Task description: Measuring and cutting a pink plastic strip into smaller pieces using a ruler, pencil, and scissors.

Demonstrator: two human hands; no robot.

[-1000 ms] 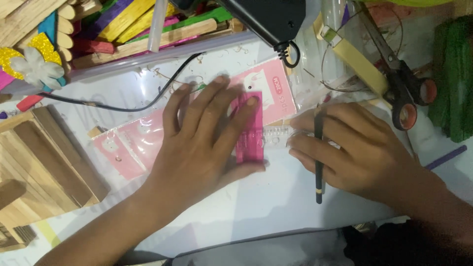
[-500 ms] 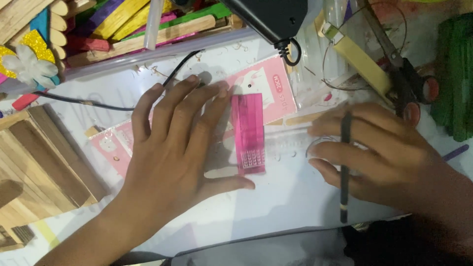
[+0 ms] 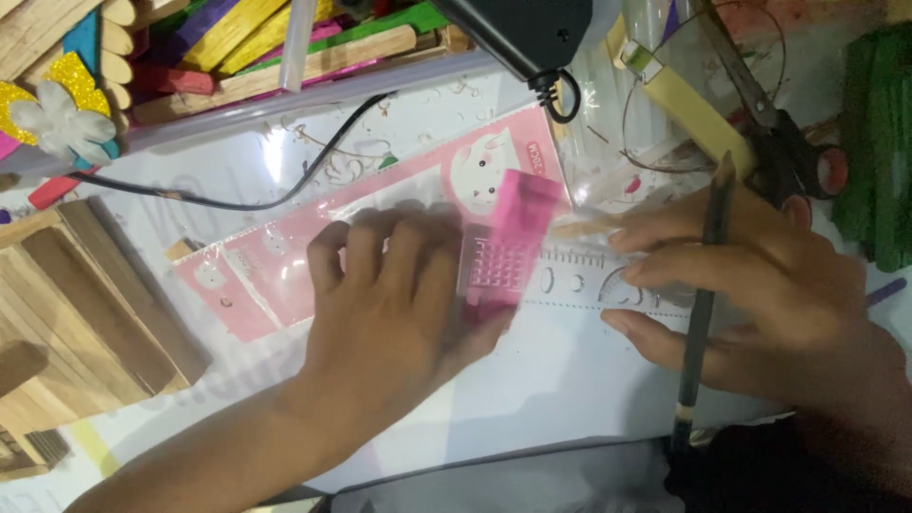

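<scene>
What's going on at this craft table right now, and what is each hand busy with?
A person works at a white table crowded with craft supplies. The left hand lies flat beside a pink block and presses down on a clear ruler. The right hand holds a dark pencil, fingertips resting on the ruler's other end. Coloured craft sticks fill a tray at the top; scissors lie to the right, and a wooden stick structure sits at the left.

Both forearms are bare, no sleeves (nor rings or watch) on the left hand [image 3: 399, 323] or right hand [image 3: 760, 294].
</scene>
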